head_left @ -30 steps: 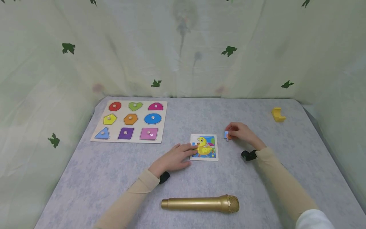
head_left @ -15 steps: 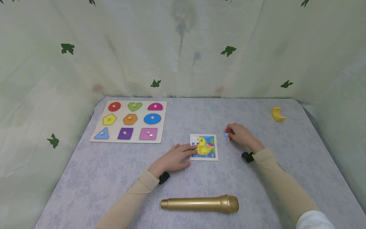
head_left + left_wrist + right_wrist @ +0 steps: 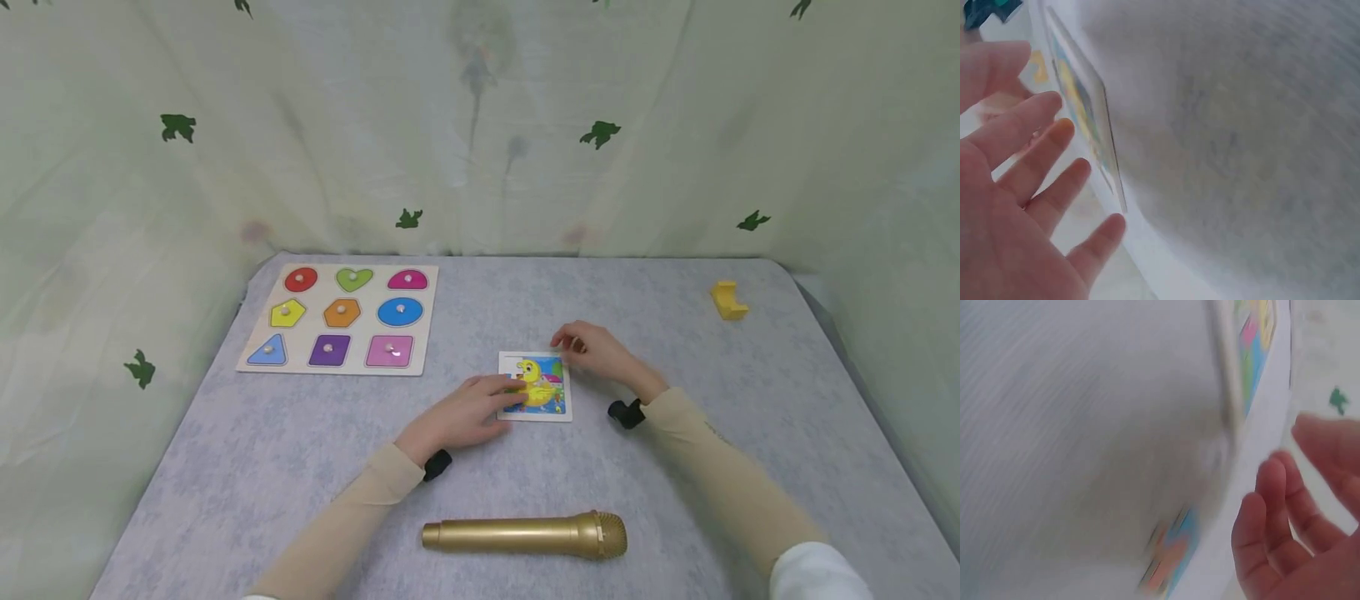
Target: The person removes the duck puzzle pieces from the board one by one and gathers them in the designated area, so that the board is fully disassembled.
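The spread left hand (image 3: 461, 412) is touching the puzzle (image 3: 543, 395) from nine o'clock; the empty, relaxed right hand (image 3: 597, 351) is hovering at one.

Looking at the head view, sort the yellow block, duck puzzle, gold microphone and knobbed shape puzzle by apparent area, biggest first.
1. Knobbed shape puzzle
2. Gold microphone, helped by lying nearest
3. Duck puzzle, partly covered by the left hand
4. Yellow block

No words, numbers or brands legible. Small dark marking (image 3: 716, 433) on beige right sleeve (image 3: 738, 487), near right of scene: possibly lettering, too small to read.
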A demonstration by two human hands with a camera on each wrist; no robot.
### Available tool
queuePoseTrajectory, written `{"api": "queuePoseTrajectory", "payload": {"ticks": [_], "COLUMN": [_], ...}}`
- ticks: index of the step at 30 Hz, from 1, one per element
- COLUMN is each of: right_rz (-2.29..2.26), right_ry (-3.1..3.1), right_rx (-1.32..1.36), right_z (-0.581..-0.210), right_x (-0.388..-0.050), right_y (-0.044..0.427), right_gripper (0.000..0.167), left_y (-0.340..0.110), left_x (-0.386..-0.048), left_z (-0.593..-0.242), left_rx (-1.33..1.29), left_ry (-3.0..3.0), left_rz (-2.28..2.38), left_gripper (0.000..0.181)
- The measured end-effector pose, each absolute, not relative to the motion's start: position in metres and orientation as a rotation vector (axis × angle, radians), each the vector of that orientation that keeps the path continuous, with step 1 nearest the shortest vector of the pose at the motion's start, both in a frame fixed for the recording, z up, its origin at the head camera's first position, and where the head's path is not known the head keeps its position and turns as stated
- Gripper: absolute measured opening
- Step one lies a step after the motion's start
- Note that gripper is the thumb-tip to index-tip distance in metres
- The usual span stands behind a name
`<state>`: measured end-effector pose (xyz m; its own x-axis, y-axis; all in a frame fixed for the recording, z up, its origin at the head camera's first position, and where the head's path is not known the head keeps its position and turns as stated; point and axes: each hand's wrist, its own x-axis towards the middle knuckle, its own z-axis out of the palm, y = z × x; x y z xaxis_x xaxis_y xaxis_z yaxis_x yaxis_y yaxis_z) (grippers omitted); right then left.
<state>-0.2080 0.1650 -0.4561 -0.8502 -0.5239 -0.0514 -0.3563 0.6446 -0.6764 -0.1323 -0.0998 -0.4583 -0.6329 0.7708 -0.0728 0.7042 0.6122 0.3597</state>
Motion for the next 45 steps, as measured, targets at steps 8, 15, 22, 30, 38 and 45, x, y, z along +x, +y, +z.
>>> {"api": "queuePoseTrajectory", "payload": {"ticks": [8,15,22,30,38,45], "right_rz": [-0.9,-0.816,-0.725,-0.763,-0.839,-0.841], "right_ry": [2.525,2.507,2.454,2.4,2.436,2.464], "right_rx": [-0.867,-0.827,-0.831,-0.778,-0.795,-0.813], "right_z": [-0.459,-0.458,-0.457,-0.458,-0.458,-0.457], "right_x": [-0.213,-0.217,-0.224,-0.228,-0.222,-0.22], "right_y": [0.135,0.127,0.122,0.117,0.118,0.12], "right_gripper": [0.023,0.026,0.027,0.025,0.031,0.033], "left_y": [-0.094,-0.094,-0.094,-0.091,-0.091,-0.092], "left_x": [-0.139,-0.139,-0.138,-0.137,-0.137,-0.137], "left_z": [-0.463,-0.463,-0.462,-0.46,-0.461,-0.461], "left_rx": [1.315,1.283,1.23,1.195,1.15,1.14], "left_ry": [2.587,2.571,2.57,2.558,2.547,2.541], "left_rz": [0.376,0.357,0.352,0.378,0.401,0.408], "left_gripper": [0.048,0.052,0.053,0.051,0.051,0.05]}}
